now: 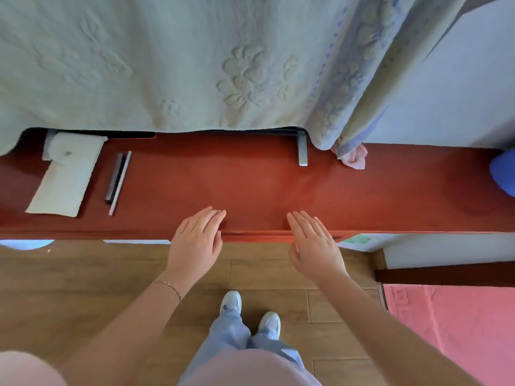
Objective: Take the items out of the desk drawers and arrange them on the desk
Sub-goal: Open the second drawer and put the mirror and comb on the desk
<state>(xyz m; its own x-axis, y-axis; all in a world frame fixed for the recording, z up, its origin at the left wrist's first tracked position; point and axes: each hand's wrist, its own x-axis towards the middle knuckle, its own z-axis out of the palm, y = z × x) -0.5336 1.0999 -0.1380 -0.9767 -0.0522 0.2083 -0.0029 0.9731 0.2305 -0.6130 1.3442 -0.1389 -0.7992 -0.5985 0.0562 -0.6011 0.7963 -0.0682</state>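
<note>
A red-brown desk (250, 185) runs across the view. My left hand (196, 240) and my right hand (315, 243) hover flat over its front edge, fingers straight, palms down, holding nothing. A thin line along the front edge (256, 234) between the hands may be a drawer top; the drawers themselves are hidden below. On the desk's left lie a roll of paper towel (65, 174) with a sheet unrolled and two dark and light pens or sticks (118, 179).
A pale quilted cloth (195, 65) drapes over something at the desk's back, with a metal foot (303, 151) showing. A pink rag (354, 157) and a blue object (503, 174) sit to the right. Below are the wooden floor, my feet and a pink rug (451, 324).
</note>
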